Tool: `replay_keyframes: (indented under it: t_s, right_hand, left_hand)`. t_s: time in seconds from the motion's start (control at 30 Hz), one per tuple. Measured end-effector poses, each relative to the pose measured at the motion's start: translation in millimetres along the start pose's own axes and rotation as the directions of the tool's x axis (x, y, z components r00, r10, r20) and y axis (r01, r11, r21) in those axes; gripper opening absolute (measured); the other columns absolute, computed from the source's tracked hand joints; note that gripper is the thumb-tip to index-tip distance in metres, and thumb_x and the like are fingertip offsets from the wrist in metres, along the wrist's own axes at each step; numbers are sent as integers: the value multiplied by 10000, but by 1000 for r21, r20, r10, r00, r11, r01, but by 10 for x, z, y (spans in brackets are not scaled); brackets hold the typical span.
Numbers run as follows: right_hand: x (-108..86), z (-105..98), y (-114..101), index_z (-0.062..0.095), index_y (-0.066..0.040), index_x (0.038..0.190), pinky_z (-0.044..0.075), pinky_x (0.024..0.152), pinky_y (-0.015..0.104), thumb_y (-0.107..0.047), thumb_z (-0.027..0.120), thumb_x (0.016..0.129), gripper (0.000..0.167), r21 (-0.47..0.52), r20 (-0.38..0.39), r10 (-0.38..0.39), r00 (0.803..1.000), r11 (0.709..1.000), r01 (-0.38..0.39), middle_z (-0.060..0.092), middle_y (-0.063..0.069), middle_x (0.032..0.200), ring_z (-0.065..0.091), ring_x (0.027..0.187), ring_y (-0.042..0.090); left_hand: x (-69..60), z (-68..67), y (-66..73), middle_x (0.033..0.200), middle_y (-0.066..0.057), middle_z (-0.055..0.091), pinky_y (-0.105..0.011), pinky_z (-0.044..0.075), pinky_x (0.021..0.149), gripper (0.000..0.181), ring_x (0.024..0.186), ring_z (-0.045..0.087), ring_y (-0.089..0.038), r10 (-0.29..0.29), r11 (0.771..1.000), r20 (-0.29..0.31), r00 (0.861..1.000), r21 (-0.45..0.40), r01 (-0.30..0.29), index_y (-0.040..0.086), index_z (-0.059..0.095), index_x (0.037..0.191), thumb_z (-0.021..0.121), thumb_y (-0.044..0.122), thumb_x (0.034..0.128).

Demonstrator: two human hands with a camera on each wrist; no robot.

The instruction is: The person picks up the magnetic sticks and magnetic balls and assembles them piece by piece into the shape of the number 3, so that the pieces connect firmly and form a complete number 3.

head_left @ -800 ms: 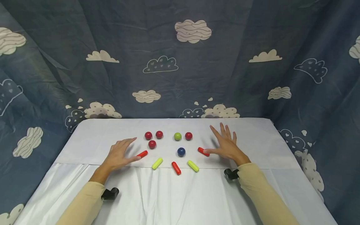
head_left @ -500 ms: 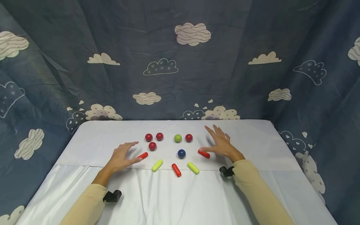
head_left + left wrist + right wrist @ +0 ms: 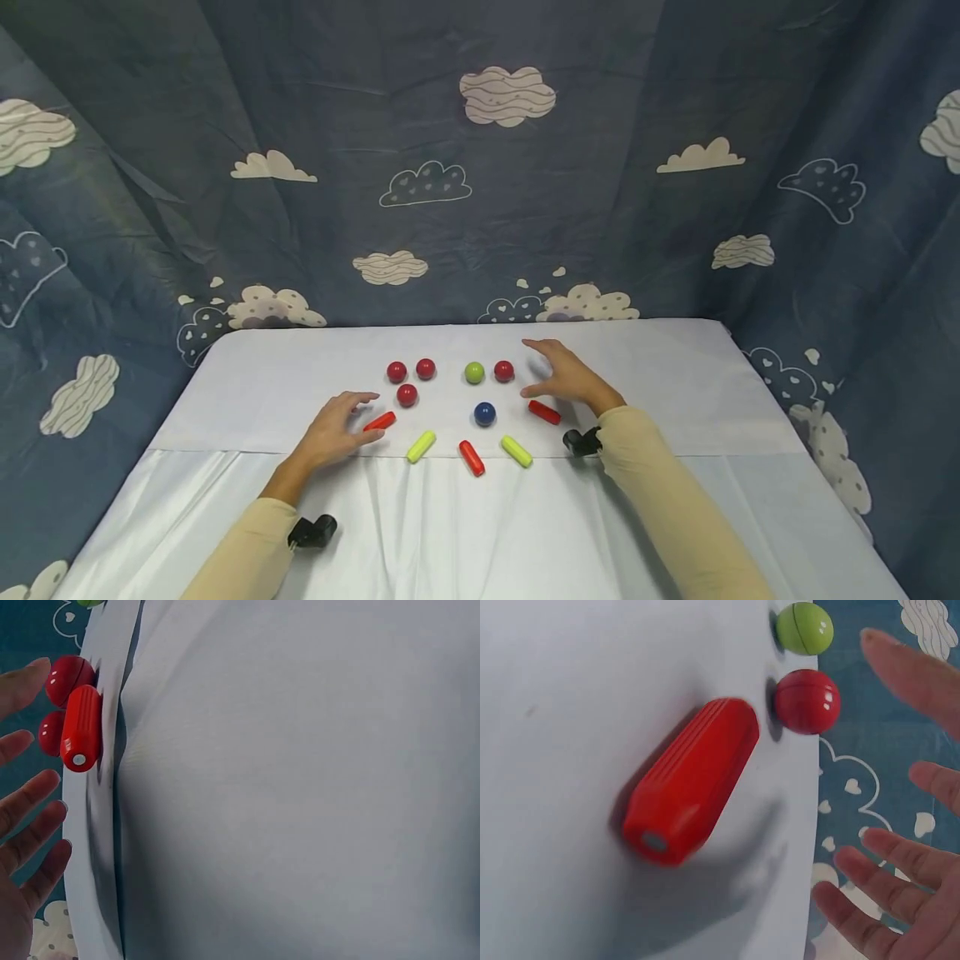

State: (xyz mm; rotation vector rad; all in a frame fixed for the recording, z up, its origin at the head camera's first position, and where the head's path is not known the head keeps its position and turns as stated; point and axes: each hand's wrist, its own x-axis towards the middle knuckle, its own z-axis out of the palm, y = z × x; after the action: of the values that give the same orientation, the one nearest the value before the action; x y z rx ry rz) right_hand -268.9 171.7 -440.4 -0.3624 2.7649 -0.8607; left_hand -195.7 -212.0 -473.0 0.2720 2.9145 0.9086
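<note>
My left hand (image 3: 330, 433), fingers extended and thumb apart, hovers beside the left red ridged cylinder (image 3: 380, 421). In the left wrist view that cylinder (image 3: 82, 727) stands clear of the fingers, with two red balls behind it. Over the table's right part, my right hand (image 3: 572, 377) holds nothing; its fingers spread in the right wrist view. Its thumb and fingertips point toward a red ball (image 3: 504, 371) beside a green ball (image 3: 474, 372). Just below this hand lies another red ridged cylinder (image 3: 544, 412), untouched in the right wrist view. A blue ball (image 3: 484, 414) sits between the hands.
A cluster of red balls (image 3: 407, 395) lies left of centre. Nearer the front are a yellow-green cylinder (image 3: 422, 447), a red cylinder (image 3: 471, 458) and a second yellow-green cylinder (image 3: 517, 452). The white-covered table (image 3: 645, 517) meets a dark cloud-print curtain (image 3: 585, 217) behind.
My right hand has moved left, from over the right red cylinder toward the red ball and green ball. My left hand has shifted slightly right. The balls and cylinders have stayed in place.
</note>
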Motion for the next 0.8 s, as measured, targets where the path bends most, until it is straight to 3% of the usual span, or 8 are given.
replay_keyframes:
  t_s: [0.27,0.43,0.6,0.8]
  right_hand:
    - [173,25,-151,444,-143,1434,456,952,484,-208,840,745,798,26,33,50,998,998,-51,428,183,1424,481,1218,346]
    - [307,25,-207,495,-120,1393,457,948,472,-203,831,756,725,53,69,24,997,998,-28,485,171,1365,508,1176,325]
    - [420,14,-225,521,-109,1363,445,950,478,-186,825,760,679,56,91,29,995,998,-35,519,173,1309,521,1116,317]
    - [509,73,-223,541,-97,1328,439,934,461,-164,816,763,633,41,131,34,991,998,-39,538,175,1233,519,1072,310]
  left_hand:
    - [18,69,3,1216,-139,577,-539,399,959,529,1085,522,-311,9,999,-34,999,-51,-11,86,578,1281,768,232,809]
    - [56,83,2,1129,-89,606,-448,451,855,484,987,534,-250,-23,997,-48,999,-76,19,98,605,1252,771,211,811]
    - [113,122,-4,1003,-50,613,-349,417,743,415,862,509,-202,-13,995,-45,999,-94,8,95,652,1185,779,185,800]
    - [103,160,-5,940,-20,603,-311,395,694,383,795,486,-176,-22,996,-39,999,-84,19,107,680,1133,798,153,771]
